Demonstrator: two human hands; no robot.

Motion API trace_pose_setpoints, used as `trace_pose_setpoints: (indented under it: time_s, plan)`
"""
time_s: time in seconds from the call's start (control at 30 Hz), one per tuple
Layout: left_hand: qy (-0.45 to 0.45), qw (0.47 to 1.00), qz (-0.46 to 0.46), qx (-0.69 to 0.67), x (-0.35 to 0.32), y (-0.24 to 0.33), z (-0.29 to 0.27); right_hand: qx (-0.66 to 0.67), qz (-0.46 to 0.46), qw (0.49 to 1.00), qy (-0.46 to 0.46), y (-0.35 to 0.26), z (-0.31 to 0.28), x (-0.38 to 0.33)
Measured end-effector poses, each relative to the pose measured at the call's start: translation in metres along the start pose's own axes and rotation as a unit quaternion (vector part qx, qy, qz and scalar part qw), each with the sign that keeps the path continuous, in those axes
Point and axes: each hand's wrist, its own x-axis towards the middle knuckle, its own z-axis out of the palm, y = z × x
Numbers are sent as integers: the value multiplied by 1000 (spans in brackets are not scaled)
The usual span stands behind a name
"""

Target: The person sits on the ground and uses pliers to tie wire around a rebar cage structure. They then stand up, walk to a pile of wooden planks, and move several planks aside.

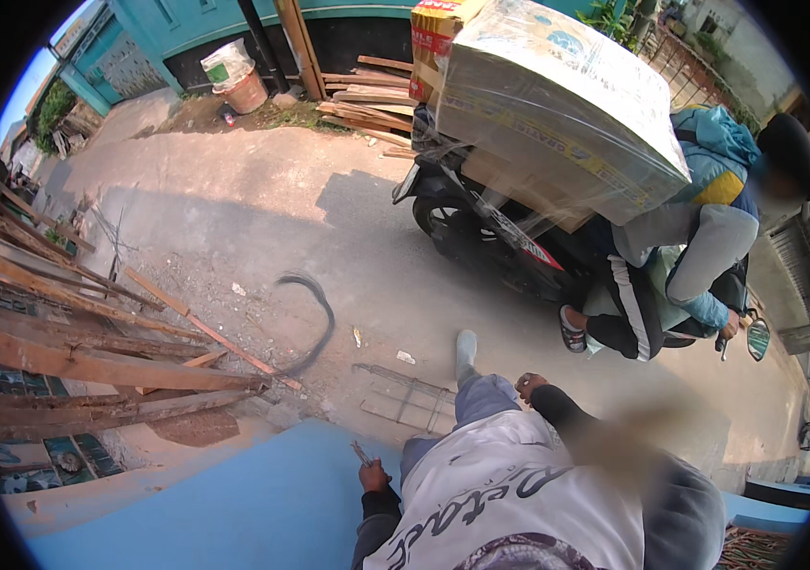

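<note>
My left hand [374, 476] is beside my body, close to a light blue surface. Its fingers are wrapped round a small metal tool that looks like pliers [360, 453], with two thin prongs sticking out. My right hand [529, 386] hangs at my other side, over the road, with its fingers curled in; whether anything lies in them is hidden. On the ground ahead of me is a welded metal rod frame [405, 397], partly behind my leg. A curved bundle of dark wire [327, 318] lies just beyond it. One of my grey boots [466, 350] is stepping forward.
A motorbike [481, 228] on the right carries a big plastic-wrapped carton [557, 104] and a rider [709, 218]. Timber planks [91, 356] and a wooden strip [205, 328] lie on the left. Stacked boards [371, 100] and a bucket [245, 92] stand along the far wall.
</note>
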Motion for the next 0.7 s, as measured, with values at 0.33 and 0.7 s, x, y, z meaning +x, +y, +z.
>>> trace_pose_setpoints:
  time_s: [0.33,0.7]
  plan:
    - [-38,999,-25,-16,5,107,75,-52,-21,998,36,-11,-61,70]
    - [-50,987,94,122,20,270,219,61,2,997,46,-26,-210,140]
